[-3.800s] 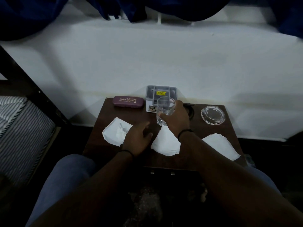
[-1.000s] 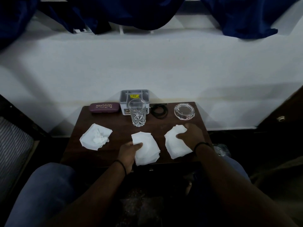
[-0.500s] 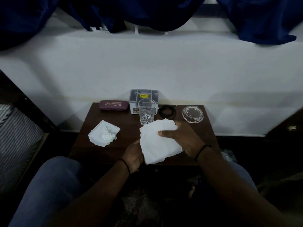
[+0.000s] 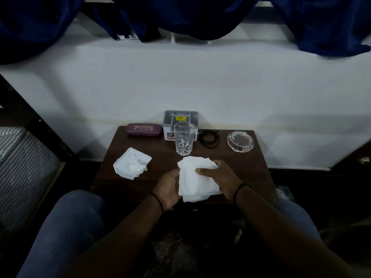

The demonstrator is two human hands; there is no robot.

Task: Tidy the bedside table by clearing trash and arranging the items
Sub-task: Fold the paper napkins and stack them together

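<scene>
both hands are on a bunch of white tissues (image 4: 195,180) over the front edge of the small dark wood counter (image 4: 241,167). the right hand (image 4: 217,178) grips it from the right with the thumb pressed on top, and the left hand (image 4: 167,188) holds the left edge, though its fingers are mostly hidden behind the paper. another crumpled tissue (image 4: 132,166) sits on the left of the counter, well apart. along the back there's a maroon glasses case (image 4: 144,129), a grey box (image 4: 180,124) with a cut glass tumbler (image 4: 184,141) just in front of it, a coiled black cord (image 4: 209,139) and a clear glass ashtray (image 4: 240,141).
</scene>
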